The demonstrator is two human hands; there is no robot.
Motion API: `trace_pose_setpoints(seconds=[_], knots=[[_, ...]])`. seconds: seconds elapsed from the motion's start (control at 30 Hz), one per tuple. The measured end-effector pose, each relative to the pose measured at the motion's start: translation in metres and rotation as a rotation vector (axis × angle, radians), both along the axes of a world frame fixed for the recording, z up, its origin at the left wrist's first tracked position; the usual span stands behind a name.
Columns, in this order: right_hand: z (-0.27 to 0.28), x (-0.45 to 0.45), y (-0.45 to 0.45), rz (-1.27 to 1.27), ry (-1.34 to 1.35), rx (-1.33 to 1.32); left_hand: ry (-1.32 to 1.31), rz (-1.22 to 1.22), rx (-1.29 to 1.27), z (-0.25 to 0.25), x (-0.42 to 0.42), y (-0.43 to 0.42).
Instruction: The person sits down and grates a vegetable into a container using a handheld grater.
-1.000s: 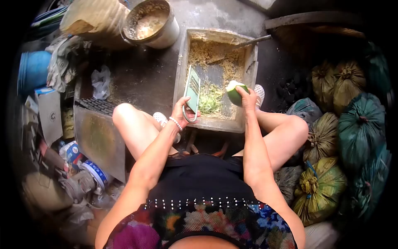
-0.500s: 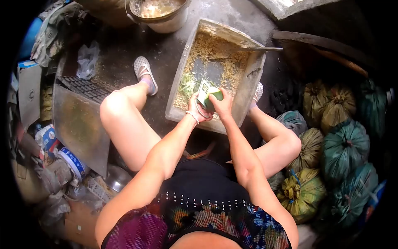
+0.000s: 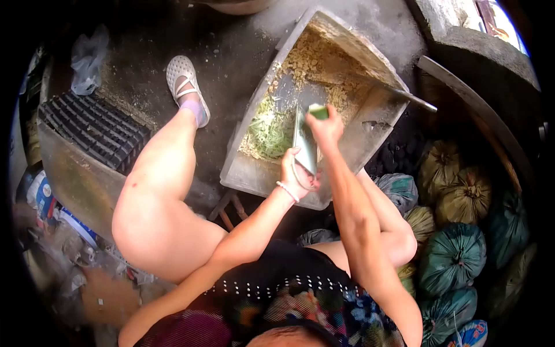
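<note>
My left hand (image 3: 296, 176) is closed on the lower end of a metal grater (image 3: 306, 147), which stands tilted nearly on edge. Fingers of my right hand (image 3: 328, 132) wrap round a chunk of green gourd or squash (image 3: 318, 111) with a pale cut top, near the grater's upper end. Whether the chunk touches the grater I cannot tell. Both hands are over a grey rectangular trough (image 3: 361, 165). Pale green shreds (image 3: 269, 130) are heaped in its left side, and yellowish crumbly meal (image 3: 321, 55) lies along the far and right parts.
A stick-like handle (image 3: 419, 101) juts over the trough's right wall. Several tied green and olive sacks (image 3: 454, 257) crowd the right side. On the left are a black slatted grate (image 3: 95, 130), a clear plastic bag (image 3: 88, 61) and clutter. A bucket (image 3: 240, 6) shows at the top edge.
My view has shifted, bringing the trough nearer. The grater has turned steeper and more edge-on. My right hand with the green chunk has moved toward the grater's far end and right side.
</note>
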State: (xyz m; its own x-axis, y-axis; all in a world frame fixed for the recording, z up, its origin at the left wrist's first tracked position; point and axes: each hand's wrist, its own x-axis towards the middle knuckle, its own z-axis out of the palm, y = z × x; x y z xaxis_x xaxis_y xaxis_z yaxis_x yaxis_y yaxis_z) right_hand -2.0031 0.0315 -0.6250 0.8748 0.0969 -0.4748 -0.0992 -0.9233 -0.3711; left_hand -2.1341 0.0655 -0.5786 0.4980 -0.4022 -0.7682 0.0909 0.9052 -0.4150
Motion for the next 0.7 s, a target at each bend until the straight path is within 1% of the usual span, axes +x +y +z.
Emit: trace_pose_setpoints(seconds=[0.03,0.1,0.17,0.2,0.23,0.27,0.3,0.33,0.37,0.4,0.43,0.47,0.53,0.57,0.6,0.63,0.67,0.7], knots=[[-0.009,0.01,0.007,0.035,0.014,-0.085,0.02,-0.011,0.019,0.003,0.008,0.0],[-0.003,0.007,0.0,0.087,-0.039,-0.066,0.027,0.028,0.03,0.006,0.015,-0.001],[0.041,0.003,-0.01,-0.02,0.133,0.023,0.061,0.016,0.033,0.006,0.009,-0.008],[0.06,-0.005,-0.026,0.066,0.123,0.056,0.018,0.027,0.031,0.004,0.011,-0.007],[0.1,-0.008,-0.024,0.125,0.242,0.047,0.111,0.013,0.006,0.009,0.014,-0.003],[0.106,-0.022,-0.037,0.137,0.182,0.111,0.167,0.084,0.015,0.023,0.027,0.005],[0.102,-0.033,-0.047,0.142,0.124,0.173,0.225,0.148,0.021,0.033,0.037,0.01],[0.08,-0.036,-0.037,0.134,-0.005,0.117,0.131,-0.011,-0.005,0.009,0.011,0.0],[0.042,-0.026,-0.029,0.023,-0.027,0.066,0.065,-0.01,0.012,0.002,0.007,-0.003],[0.009,-0.006,-0.015,-0.024,-0.001,0.017,0.088,-0.018,-0.005,0.003,0.009,0.0],[-0.006,0.008,-0.004,-0.071,0.023,-0.036,0.11,-0.025,-0.028,0.006,0.013,0.003],[-0.009,0.011,-0.004,-0.067,0.02,-0.032,0.097,-0.008,-0.055,0.007,0.016,0.006],[-0.007,0.014,-0.008,0.082,0.015,-0.122,0.072,-0.007,-0.033,0.002,0.014,0.01],[0.021,0.012,-0.01,0.022,0.118,-0.053,0.058,-0.009,-0.026,0.003,0.011,0.006],[0.054,0.002,-0.022,0.066,0.158,-0.018,0.065,-0.025,0.019,0.002,0.013,0.003],[0.077,-0.007,-0.032,0.114,0.194,0.028,0.042,-0.051,0.012,0.005,0.014,0.008],[0.078,-0.014,-0.034,0.135,0.208,0.034,0.1,-0.01,0.076,0.007,0.018,0.006],[0.08,-0.026,-0.035,0.197,0.109,0.035,0.151,0.011,0.132,0.009,0.021,0.004]])
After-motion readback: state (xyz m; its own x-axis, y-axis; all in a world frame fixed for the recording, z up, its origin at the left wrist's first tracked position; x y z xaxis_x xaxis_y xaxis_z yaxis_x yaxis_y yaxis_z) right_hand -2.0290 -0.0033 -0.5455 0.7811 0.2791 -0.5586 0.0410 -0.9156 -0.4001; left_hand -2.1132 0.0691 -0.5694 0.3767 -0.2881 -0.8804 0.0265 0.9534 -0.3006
